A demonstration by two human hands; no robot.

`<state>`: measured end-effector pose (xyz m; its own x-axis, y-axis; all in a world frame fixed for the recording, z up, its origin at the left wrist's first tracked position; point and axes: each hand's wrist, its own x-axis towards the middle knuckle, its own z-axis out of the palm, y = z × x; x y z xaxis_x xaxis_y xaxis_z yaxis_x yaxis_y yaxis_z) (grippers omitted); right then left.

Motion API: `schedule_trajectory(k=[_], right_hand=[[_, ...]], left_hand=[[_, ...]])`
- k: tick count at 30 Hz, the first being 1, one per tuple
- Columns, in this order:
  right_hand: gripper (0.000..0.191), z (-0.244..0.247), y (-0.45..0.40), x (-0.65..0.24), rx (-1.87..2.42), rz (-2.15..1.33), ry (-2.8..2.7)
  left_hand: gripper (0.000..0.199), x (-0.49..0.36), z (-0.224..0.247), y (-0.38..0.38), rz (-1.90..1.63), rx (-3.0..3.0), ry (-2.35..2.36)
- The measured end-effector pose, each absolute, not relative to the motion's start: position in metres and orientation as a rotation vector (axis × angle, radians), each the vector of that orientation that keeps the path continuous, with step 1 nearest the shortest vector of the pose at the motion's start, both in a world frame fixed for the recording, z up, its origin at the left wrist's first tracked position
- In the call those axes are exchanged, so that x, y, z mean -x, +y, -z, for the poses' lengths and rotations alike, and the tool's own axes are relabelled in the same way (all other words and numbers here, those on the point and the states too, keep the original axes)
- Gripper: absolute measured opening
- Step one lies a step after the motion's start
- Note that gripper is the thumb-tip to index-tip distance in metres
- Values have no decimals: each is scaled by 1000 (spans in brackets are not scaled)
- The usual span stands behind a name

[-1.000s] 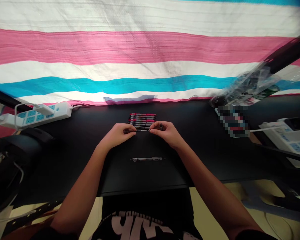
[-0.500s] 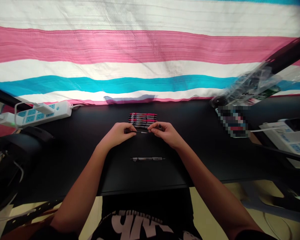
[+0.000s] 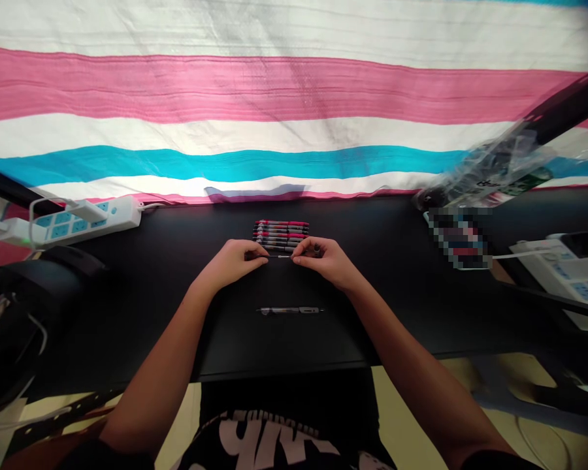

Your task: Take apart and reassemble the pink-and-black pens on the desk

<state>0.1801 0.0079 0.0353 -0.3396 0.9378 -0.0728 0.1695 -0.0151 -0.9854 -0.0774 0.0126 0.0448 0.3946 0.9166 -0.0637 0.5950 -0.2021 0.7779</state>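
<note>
A thin pen refill [image 3: 283, 256] with a pale end lies level between my hands. My left hand [image 3: 232, 262] is closed, pinching its left end between thumb and fingers. At the other end, the thumb and forefinger of my right hand [image 3: 327, 261] are pinched together at the refill's tip. A small dark pen part [image 3: 317, 250] shows among the right fingers, mostly hidden. Just beyond both hands, several red and black pens [image 3: 281, 230] lie side by side in a stack of rows. A single grey-and-clear pen [image 3: 290, 310] lies crosswise nearer to me.
On the black table [image 3: 396, 313], a white power strip [image 3: 91, 222] stands at back left beside a black device [image 3: 44, 287]. Toward the right are a clear plastic bag [image 3: 490, 170], a blurred-out phone [image 3: 463, 241] and another power strip [image 3: 563, 267]. A striped sheet [image 3: 274, 91] hangs behind.
My right hand has closed in slightly on the refill, so its pale tip now meets the right fingertips. The left hand and the pens on the table stay put.
</note>
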Motion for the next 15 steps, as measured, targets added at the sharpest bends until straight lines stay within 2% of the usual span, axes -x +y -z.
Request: schedule_trajectory(k=[15], right_hand=[[20,-35,7,-177,1250,-1161,-1671]], left_hand=[[27,77,-49,12,-466,-1931,1295]])
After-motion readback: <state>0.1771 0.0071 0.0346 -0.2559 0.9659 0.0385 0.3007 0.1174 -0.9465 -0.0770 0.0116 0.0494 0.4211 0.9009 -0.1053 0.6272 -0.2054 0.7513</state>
